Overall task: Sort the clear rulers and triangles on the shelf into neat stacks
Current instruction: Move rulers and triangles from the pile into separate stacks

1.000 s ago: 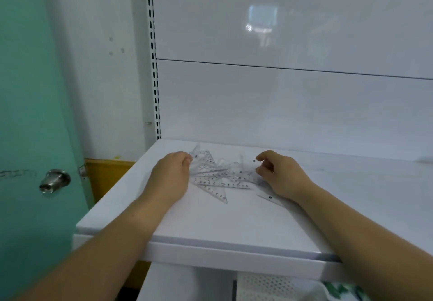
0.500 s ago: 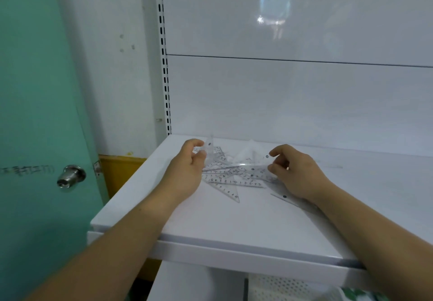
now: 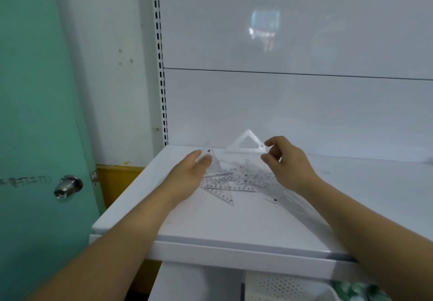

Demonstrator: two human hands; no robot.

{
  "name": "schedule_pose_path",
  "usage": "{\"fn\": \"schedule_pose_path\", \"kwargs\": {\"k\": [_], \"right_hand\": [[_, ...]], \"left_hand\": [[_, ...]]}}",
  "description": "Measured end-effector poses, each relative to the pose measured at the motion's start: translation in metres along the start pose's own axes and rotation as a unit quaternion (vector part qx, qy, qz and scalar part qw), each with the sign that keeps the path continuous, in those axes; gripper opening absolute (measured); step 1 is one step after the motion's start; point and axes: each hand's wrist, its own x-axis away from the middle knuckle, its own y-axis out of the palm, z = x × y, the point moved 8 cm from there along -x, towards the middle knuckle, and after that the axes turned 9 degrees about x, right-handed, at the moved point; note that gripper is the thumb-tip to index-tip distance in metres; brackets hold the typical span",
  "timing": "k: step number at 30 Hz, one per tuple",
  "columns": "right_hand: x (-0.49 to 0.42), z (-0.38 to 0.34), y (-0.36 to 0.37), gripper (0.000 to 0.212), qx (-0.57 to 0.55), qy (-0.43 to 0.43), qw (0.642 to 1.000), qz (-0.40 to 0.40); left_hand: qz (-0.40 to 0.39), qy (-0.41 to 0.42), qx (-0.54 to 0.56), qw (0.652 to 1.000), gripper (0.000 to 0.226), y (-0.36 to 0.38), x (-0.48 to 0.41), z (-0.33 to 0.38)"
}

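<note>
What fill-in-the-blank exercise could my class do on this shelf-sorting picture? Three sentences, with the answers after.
1. The right hand pinches one clear triangle by its ____.
2. The left hand pinches a second triangle, so the number of hands holding something is ____.
3. Left of the white shelf, the green door has a metal ____.

Missing words: corner; two; knob.

Slotted upright (image 3: 161,66): teal door (image 3: 35,113) well left, steel knob (image 3: 68,186) on door; yellow strip (image 3: 117,179) lower left; perforated white basket (image 3: 281,286) lower right.
</note>
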Motion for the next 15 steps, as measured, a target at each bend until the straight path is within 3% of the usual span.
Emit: {"fn": "schedule_pose_path", "kwargs": {"k": [3, 8, 15], "right_hand": [[-0.006, -0.009, -0.014, 0.023, 0.022, 0.002, 1.0, 0.002], [0.004, -0.013, -0.037, 0.02, 0.02, 0.02, 0.999, 0.023], [0.051, 0.018, -0.059, 0.021, 0.037, 0.09, 0.995, 0.028]], "left_hand": [[-0.032, -0.005, -0.035, 0.999, 0.06, 0.003, 0.002, -0.001], [-0.057, -0.052, 0.08, 0.994, 0.028, 0.008, 0.006, 0.005], [-0.059, 0.005, 0.065, 0.996, 0.019, 0.033, 0.011, 0.03]]}}
